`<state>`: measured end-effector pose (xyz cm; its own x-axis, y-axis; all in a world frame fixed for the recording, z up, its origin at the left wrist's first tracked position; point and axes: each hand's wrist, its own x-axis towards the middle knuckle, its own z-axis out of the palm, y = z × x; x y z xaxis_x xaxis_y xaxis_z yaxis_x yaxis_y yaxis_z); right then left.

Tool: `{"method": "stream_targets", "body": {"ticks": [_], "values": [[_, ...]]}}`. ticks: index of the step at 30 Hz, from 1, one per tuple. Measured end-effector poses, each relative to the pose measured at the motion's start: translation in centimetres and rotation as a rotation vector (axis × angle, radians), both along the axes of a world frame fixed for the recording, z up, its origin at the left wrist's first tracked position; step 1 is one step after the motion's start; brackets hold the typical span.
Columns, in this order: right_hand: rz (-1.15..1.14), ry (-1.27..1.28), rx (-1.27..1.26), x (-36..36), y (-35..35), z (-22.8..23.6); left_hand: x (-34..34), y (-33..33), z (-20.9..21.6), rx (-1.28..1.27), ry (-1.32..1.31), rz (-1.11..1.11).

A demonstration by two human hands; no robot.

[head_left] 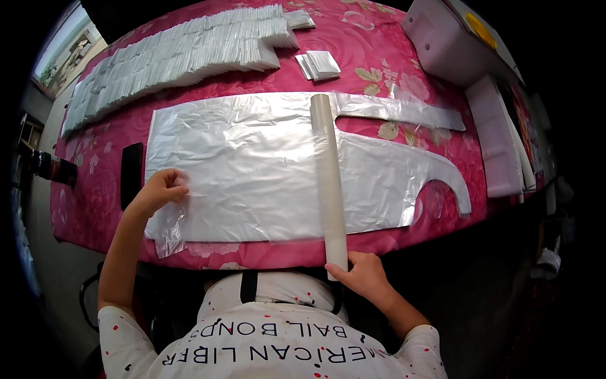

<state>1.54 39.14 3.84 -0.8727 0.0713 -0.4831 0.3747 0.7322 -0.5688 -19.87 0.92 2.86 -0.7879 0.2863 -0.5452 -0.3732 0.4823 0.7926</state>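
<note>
The pink table [95, 202] is biggest. On it I see flat, silvery plastic [246, 158]. It looks light, soft, slippery and easy to rip, so I'd pinch its edge. Across it lies a pale tube [331, 183], likely stiff; I'd take one end. My right hand [366, 274] has its grip around the near end, elbow bent. My left hand [163, 191] curls over the plastic's left side, fingertips close; from here I can't tell if they pinch anything.

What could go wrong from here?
- The left hand pinches the thin sheet near its left end; a hard pull might tear it.
- The sheet is wrinkled under the tube; rolling could trap creases.
- The right hand grips only the tube's near end; its far end might swing askew.
</note>
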Motion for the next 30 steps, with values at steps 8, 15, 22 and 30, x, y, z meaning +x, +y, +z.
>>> {"method": "stream_targets", "body": {"ticks": [8,15,22,30], "values": [[-0.110,-0.028,-0.078,0.7,-0.2,-0.6,1.7,8.9,3.2,-0.349,1.073,-0.294],[-0.151,-0.067,-0.136,1.3,-0.6,-0.9,6.0,22.0,-3.4,-0.039,1.024,-0.475],[0.015,-0.154,-0.166,-0.9,1.9,-0.6,6.7,23.7,-5.8,-0.281,1.080,-0.590],[-0.175,0.160,-0.302,-17.0,3.4,-1.8,6.7,23.8,-5.8,-0.348,1.119,-0.594]]}}
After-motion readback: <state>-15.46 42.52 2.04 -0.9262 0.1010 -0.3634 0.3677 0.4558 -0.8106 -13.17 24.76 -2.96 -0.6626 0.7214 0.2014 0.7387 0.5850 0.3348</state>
